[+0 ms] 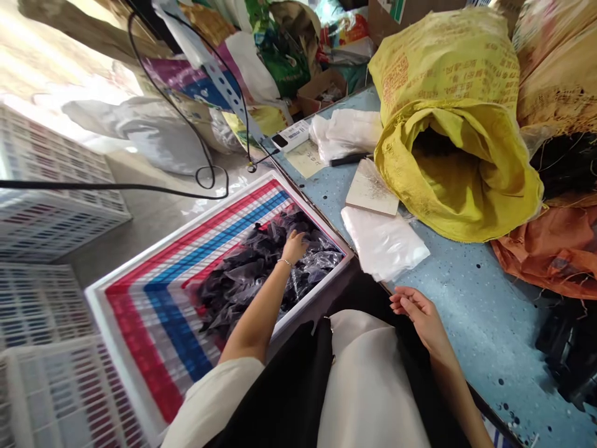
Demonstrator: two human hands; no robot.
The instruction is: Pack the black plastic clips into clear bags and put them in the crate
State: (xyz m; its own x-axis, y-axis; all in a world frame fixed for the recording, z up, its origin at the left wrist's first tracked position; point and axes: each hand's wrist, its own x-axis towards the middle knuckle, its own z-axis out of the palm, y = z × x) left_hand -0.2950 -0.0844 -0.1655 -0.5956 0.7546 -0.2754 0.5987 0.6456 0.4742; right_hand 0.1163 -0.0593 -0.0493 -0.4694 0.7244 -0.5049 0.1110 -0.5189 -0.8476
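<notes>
My left hand (293,247) reaches into a white-rimmed crate (186,233) lined with red, white and blue striped sheeting. It rests over a heap of dark items in clear plastic bags (242,267), its fingers partly stretched out and no object visibly gripped. What the dark items are, I cannot make out. Beside the table's near edge, my right hand (417,311) hovers with loosely bent fingers and nothing in them. Just beyond it lies a stack of clear plastic bags (385,242) on the speckled blue table (466,311).
A yellow woven sack (457,168) lies on the table, its mouth towards me. Near it are a small board (373,186), a black-handled tool (349,160) and more plastic bags (347,134). White crates (56,180) stand left, and a black cable (116,185) crosses there.
</notes>
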